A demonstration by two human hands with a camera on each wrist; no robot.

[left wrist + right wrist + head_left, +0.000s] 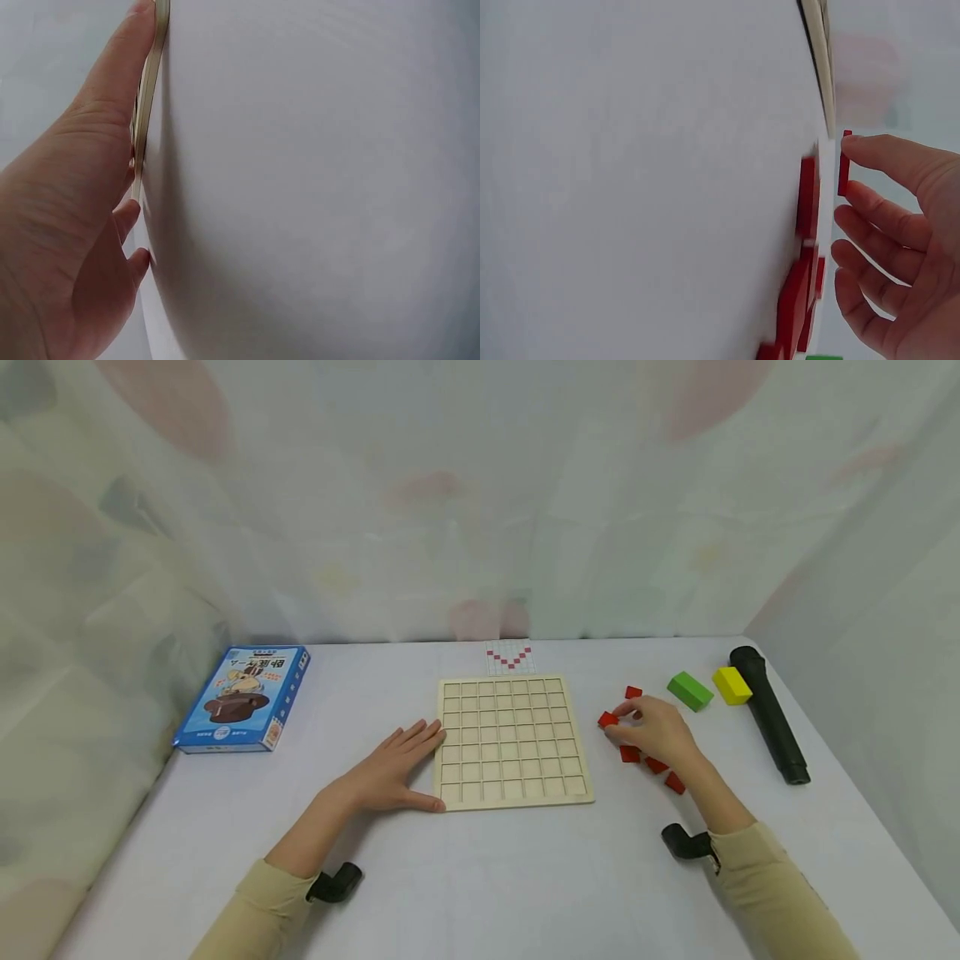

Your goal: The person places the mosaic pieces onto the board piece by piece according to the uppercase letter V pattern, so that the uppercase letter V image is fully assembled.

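A square wooden grid board [513,742] lies flat on the white table. My left hand [390,772] rests at its left edge, fingers extended, with fingertips and thumb touching the frame. In the left wrist view the thumb [112,75] lies along the board's pale side [152,79]. To the right of the board, my right hand [658,731] pinches a red square tile [844,166] between thumb and forefinger, raised off the table. Several other red tiles [629,754] lie scattered under and around that hand.
Behind the board lies a small pattern card [510,657] with red squares in a V. A green block [690,692], a yellow block [732,686] and a black flashlight-like cylinder [771,714] are at right. At left is a blue box [246,697]. Curtains surround the table.
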